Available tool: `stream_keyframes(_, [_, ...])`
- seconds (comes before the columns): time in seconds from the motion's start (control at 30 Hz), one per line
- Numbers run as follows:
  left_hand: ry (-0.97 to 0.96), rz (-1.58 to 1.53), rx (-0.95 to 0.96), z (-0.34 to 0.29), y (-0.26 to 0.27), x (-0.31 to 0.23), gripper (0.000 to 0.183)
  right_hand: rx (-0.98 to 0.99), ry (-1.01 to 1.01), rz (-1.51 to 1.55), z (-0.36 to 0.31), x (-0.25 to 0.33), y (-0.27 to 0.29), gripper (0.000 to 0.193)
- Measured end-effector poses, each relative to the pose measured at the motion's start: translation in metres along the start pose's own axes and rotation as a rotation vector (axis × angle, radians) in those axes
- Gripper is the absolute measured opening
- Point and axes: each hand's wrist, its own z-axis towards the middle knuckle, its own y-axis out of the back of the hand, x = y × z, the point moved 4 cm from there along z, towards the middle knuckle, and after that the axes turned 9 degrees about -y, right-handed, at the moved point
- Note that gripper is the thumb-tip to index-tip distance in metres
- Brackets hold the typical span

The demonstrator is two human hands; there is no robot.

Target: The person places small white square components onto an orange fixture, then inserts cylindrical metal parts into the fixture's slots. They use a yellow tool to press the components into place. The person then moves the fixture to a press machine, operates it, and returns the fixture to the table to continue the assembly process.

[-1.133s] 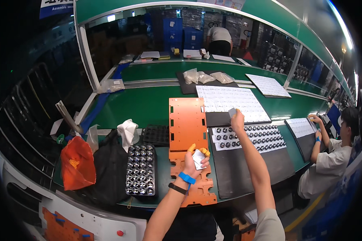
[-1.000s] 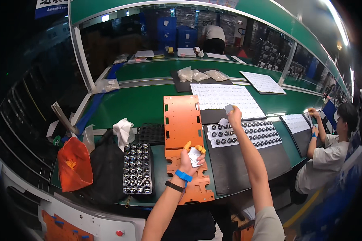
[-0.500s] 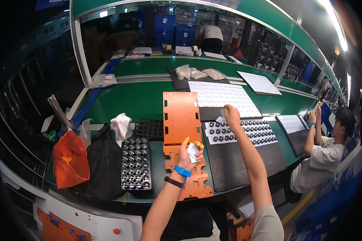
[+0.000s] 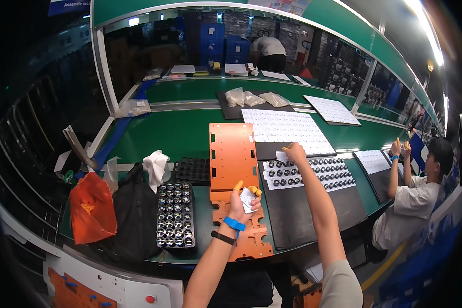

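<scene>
Left hand (image 4: 244,204): fingers curled round small white plates (image 4: 248,200), seemingly more than one, held over the orange panel (image 4: 233,154); yellow cots on the thumb and some fingertips

Right hand (image 4: 295,152): fingertips bunched and pointing down, above the near rows; cannot tell whether anything is pinched. One loose white plate (image 4: 281,156) just beside the fingertips

Handling, by judgement: plates light, thin, stiff; smooth faces apt to slide on one another; best taken by opposite edges, faces spared from scratching

Near right hand: round black parts (image 4: 339,169) in rows on white strips (image 4: 283,188), close below, easily knocked by a low wrist; black board (image 4: 318,218) beneath; large white sheet (image 4: 290,128) beyond

Near left hand: notched orange piece (image 4: 252,246) under the wrist; tray of shiny round parts (image 4: 175,215) to the left; dark tray (image 4: 192,172) behind it

Outward: white cloth (image 4: 157,167), black bag (image 4: 133,220), orange bag (image 4: 92,208) at left; clear bags (image 4: 252,98) at the back; co-worker (image 4: 410,200) at right, well apart
</scene>
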Motion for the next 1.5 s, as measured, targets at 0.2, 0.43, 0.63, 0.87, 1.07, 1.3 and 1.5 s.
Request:
stream_keyframes(0.2, [0.001, 0.007, -0.015, -0.001, -0.004, 0.001, 0.048, 0.073, -0.065, -0.232, -0.018, 0.01, 0.011, 0.065])
stream_keyframes(0.43, [0.008, 0.007, 0.01, -0.001, -0.004, 0.001, 0.05, 0.088, -0.131, -0.1, -0.009, 0.004, -0.004, 0.054])
stream_keyframes(0.63, [0.002, 0.015, -0.027, -0.003, -0.002, -0.003, 0.05, 0.003, -0.044, 0.059, 0.005, 0.006, -0.018, 0.046])
stream_keyframes(0.87, [0.01, 0.005, -0.013, 0.002, -0.003, 0.004, 0.051, -0.056, 0.055, 0.363, 0.023, 0.008, -0.008, 0.045])
stream_keyframes(1.07, [0.002, -0.032, -0.156, -0.004, 0.008, -0.008, 0.058, 0.32, 0.507, 0.737, -0.091, 0.095, 0.041, 0.038])
stream_keyframes(1.3, [0.061, 0.147, -0.038, -0.016, -0.045, -0.005, 0.047, 0.695, 0.687, 0.326, -0.217, 0.1, 0.057, 0.039])
stream_keyframes(1.5, [0.111, 0.107, 0.032, -0.009, -0.023, -0.005, 0.042, 0.571, 0.766, 0.303, -0.226, 0.082, 0.046, 0.042])
